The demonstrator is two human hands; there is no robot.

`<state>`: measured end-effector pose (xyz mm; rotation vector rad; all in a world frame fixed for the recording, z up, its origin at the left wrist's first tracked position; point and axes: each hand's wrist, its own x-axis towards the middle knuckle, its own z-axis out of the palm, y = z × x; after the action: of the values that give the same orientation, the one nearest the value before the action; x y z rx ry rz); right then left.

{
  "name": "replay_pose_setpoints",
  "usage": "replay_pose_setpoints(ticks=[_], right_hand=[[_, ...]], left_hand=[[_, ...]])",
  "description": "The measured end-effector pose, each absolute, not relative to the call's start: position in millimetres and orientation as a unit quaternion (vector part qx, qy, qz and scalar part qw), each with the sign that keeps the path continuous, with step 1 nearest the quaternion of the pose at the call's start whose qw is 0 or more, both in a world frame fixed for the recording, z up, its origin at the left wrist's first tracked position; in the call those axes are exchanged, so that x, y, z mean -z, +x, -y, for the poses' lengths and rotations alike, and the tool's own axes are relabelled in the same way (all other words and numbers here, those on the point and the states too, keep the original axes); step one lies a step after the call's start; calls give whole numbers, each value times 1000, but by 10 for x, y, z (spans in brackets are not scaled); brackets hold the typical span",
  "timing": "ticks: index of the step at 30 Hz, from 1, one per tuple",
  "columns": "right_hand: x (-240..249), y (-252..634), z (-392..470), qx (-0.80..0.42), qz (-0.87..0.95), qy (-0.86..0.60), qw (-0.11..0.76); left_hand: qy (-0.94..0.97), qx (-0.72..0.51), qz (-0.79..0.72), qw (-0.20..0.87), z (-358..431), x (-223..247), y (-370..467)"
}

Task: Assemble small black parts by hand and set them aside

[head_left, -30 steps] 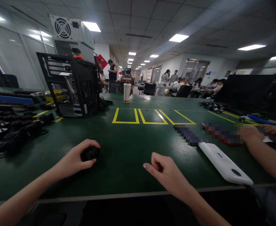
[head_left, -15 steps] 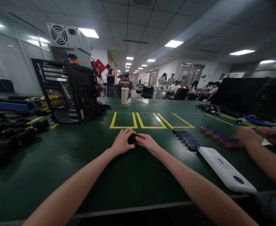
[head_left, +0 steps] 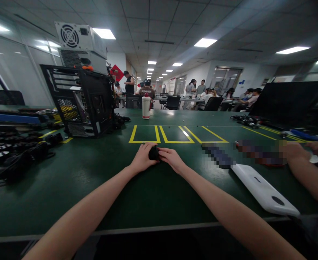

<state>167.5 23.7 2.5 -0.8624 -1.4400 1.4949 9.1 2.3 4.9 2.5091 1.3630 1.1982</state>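
Note:
A small black rounded object [head_left: 154,153] is held low over or on the green table [head_left: 115,209]; its exact kind does not show. My left hand [head_left: 143,157] wraps round it from the left, thumb in front and fingers behind. From the right, the fingertips of my right hand [head_left: 172,159] press together at its edge. Whether the object rests on the table I cannot tell. Beyond the hands, yellow tape lines [head_left: 175,141] mark boxes on the tabletop.
At left stand an open black computer case [head_left: 91,104] with power supplies [head_left: 80,43] on top and black cables [head_left: 20,162]. A white bottle [head_left: 146,108] stands behind. To the right lie a white elongated device [head_left: 264,187], two pixelated items and another person's hand [head_left: 297,155].
The view has shifted slightly. My right fingers have drawn a little back along the black object, and more of it shows now. My left hand still grips it.

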Motion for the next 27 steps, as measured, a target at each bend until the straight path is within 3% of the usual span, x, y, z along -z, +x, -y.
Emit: replay_pose_setpoints(ticks=[8, 18, 27], right_hand=[[23, 1697, -252, -554, 636, -307, 441], [-63, 1742, -151, -618, 598, -293, 418], [-9, 1725, -238, -605, 606, -320, 406]], left_hand=[[809, -390, -437, 42, -13, -55, 75], [810, -392, -435, 31, 25, -54, 92], [815, -392, -425, 35, 52, -60, 84]])
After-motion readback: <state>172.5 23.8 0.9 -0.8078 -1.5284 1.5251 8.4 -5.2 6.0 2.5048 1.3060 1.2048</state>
